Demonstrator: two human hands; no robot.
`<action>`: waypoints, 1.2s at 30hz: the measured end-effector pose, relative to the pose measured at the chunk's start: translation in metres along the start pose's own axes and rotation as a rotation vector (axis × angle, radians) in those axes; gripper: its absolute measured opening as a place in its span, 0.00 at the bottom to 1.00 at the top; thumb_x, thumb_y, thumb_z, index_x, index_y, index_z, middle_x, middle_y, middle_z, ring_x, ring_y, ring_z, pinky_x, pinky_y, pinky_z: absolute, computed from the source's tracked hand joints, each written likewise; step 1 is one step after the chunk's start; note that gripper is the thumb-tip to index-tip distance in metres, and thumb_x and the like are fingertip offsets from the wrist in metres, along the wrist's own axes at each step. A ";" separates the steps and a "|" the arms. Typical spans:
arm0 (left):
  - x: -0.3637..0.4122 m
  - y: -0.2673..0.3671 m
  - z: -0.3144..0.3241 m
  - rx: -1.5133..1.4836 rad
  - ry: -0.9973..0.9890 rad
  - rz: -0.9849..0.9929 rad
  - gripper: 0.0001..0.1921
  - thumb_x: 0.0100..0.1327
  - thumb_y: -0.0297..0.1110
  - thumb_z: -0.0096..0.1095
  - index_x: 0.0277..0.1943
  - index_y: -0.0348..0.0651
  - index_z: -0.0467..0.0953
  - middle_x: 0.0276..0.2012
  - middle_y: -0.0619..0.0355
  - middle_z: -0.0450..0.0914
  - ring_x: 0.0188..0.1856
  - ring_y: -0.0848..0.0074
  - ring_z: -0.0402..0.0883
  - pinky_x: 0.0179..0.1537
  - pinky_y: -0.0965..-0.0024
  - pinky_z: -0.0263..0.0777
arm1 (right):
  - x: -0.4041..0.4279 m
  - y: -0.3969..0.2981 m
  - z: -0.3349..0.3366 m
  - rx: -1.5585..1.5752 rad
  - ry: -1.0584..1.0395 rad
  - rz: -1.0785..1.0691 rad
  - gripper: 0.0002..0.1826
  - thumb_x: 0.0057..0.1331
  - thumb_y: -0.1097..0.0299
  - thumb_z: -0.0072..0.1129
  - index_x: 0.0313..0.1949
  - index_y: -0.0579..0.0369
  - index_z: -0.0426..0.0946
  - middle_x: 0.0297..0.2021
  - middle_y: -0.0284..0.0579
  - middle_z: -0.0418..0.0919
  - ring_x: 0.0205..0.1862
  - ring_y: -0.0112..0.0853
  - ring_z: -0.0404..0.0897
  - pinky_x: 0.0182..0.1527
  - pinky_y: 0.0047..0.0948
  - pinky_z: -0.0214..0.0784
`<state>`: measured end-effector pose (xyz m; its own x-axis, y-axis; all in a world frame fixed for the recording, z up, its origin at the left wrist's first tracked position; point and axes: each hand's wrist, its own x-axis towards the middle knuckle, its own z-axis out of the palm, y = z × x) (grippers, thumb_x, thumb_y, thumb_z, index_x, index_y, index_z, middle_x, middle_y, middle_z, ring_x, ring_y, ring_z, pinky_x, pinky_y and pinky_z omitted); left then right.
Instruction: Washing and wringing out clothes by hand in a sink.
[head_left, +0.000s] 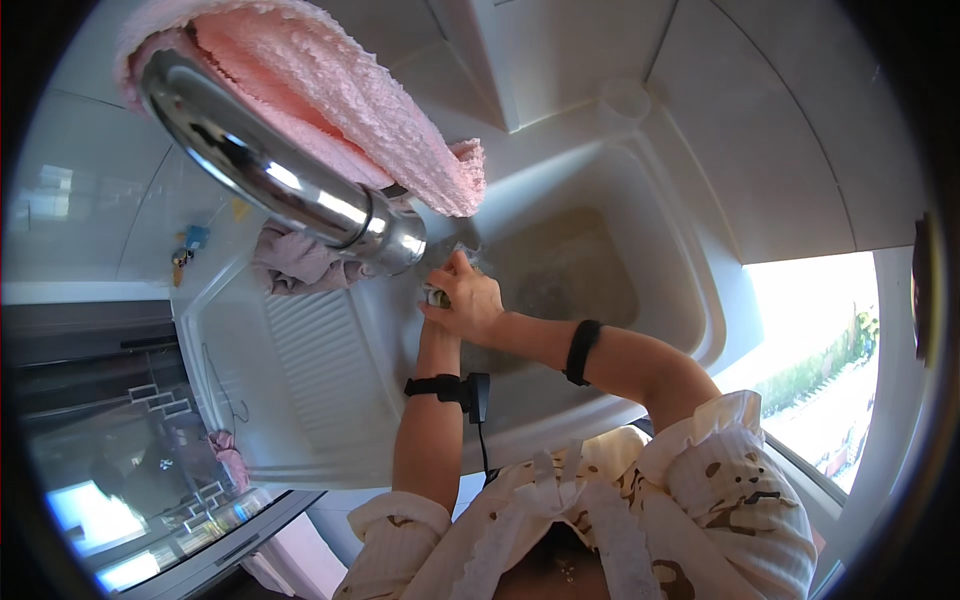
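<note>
Over the basin of a white laundry sink (679, 300), below the chrome faucet (277, 165), my two hands are together. My right hand (472, 300) is closed around a small wet bunched cloth (437, 296), pale with a greenish part, that shows between the fingers. My left hand (435, 319) lies under and behind the right one, mostly hidden, so its fingers cannot be made out. Murky water (577, 262) stands in the basin beyond my hands, and a small splash or wet bit shows just past the fingertips.
A pink towel (337, 82) drapes over the faucet. A crumpled mauve cloth (304, 262) lies at the top of the ribbed washboard (315, 352), left of the basin. A small pink cloth (229, 457) hangs at the sink's left edge. A window opening (817, 360) is at the right.
</note>
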<state>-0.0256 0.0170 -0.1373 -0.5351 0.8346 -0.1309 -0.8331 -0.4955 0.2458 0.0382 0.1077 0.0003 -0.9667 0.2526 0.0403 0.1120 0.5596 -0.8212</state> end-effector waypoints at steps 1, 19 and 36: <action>0.002 0.000 0.008 0.037 0.015 0.018 0.25 0.55 0.53 0.46 0.48 0.43 0.67 0.47 0.52 0.68 0.48 0.67 0.68 0.47 0.60 0.63 | 0.001 -0.001 -0.001 0.002 0.055 -0.035 0.18 0.44 0.63 0.59 0.36 0.49 0.71 0.35 0.46 0.65 0.34 0.41 0.73 0.35 0.37 0.68; 0.006 -0.023 0.097 0.362 0.941 -0.015 0.21 0.60 0.39 0.47 0.53 0.42 0.57 0.52 0.50 0.59 0.53 0.61 0.60 0.48 0.53 0.60 | 0.028 0.149 -0.023 -0.375 0.198 0.230 0.25 0.50 0.57 0.55 0.47 0.50 0.63 0.45 0.57 0.64 0.44 0.50 0.67 0.41 0.47 0.62; -0.018 -0.004 0.052 -0.267 0.574 0.029 0.21 0.55 0.54 0.49 0.36 0.43 0.69 0.26 0.60 0.74 0.23 0.72 0.73 0.19 0.68 0.67 | -0.003 0.000 0.006 0.036 -0.192 0.017 0.18 0.46 0.64 0.56 0.38 0.56 0.71 0.39 0.50 0.66 0.40 0.44 0.70 0.41 0.36 0.64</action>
<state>-0.0052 0.0162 -0.0863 -0.4863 0.5943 -0.6406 -0.7837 -0.6208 0.0190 0.0398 0.1019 -0.0029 -0.9913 0.1047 -0.0801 0.1236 0.5267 -0.8410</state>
